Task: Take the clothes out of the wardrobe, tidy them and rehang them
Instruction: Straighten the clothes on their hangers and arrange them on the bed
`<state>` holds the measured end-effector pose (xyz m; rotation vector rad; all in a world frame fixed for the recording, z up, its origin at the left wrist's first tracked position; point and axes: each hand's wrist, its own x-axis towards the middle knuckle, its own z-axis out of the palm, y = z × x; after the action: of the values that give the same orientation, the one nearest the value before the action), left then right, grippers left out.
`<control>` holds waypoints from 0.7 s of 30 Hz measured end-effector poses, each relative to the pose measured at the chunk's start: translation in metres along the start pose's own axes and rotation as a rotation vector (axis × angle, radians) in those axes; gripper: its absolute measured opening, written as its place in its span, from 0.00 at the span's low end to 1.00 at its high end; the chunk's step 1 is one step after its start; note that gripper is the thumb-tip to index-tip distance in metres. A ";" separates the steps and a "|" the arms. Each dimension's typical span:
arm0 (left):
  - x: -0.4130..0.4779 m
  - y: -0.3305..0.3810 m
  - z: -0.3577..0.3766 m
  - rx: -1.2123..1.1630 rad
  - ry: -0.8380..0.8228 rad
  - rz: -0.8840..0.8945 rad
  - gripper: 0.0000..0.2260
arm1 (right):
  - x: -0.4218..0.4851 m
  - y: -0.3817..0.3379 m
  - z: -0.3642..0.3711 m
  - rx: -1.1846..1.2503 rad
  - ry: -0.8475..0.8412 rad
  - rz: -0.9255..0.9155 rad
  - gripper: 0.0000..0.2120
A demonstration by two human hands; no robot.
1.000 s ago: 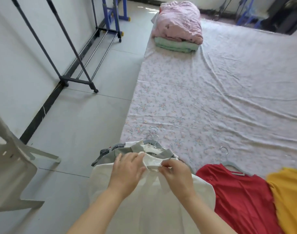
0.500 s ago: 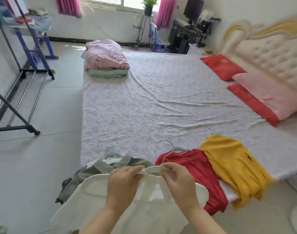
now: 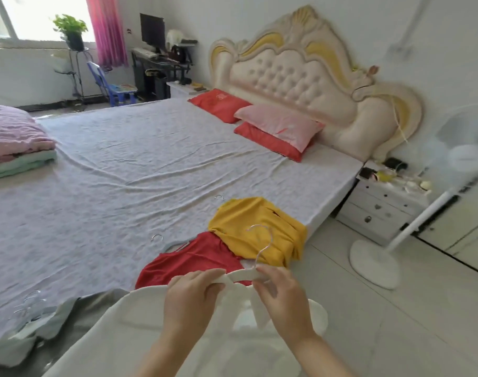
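I hold a white shirt (image 3: pixel 129 330) on a white hanger (image 3: pixel 241 276) low in front of me, above the bed's near edge. My left hand (image 3: pixel 191 303) grips the collar and the hanger's left shoulder. My right hand (image 3: pixel 281 300) pinches the collar by the hanger's neck, and its metal hook (image 3: pixel 263 240) rises above. On the bed (image 3: pixel 123 186) lie a red garment (image 3: pixel 194 262) and a yellow garment (image 3: pixel 256 229), both on hangers. A grey-green pile of clothes (image 3: pixel 50 325) with several hangers lies at the lower left.
Folded pink and green bedding (image 3: pixel 15 148) sits at the bed's left. Red and pink pillows (image 3: pixel 275 129) lie by the padded headboard (image 3: pixel 300 74). To the right are a white nightstand (image 3: pixel 381 202) and a standing fan (image 3: pixel 458 159). A desk, a blue chair and a plant stand by the window.
My view has swung right, from the floor and clothes rack to the headboard side. Both hands have lifted the white shirt on its hanger off the pile and carried it to the right.
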<state>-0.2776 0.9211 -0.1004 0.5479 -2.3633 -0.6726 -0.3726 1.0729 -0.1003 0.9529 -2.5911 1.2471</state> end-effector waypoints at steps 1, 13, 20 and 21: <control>0.002 0.023 0.017 0.000 -0.029 -0.003 0.09 | 0.001 0.019 -0.020 -0.001 0.006 0.020 0.14; 0.042 0.211 0.200 -0.119 -0.193 -0.098 0.09 | 0.053 0.207 -0.192 -0.084 0.054 0.111 0.12; 0.095 0.255 0.300 -0.200 -0.243 -0.091 0.10 | 0.121 0.294 -0.237 -0.118 0.067 0.137 0.11; 0.105 0.260 0.316 -0.220 -0.247 -0.094 0.10 | 0.133 0.308 -0.242 -0.119 0.064 0.144 0.11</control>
<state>-0.6156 1.1733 -0.1182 0.5048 -2.4565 -1.0830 -0.6974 1.3293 -0.0994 0.7051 -2.6889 1.1193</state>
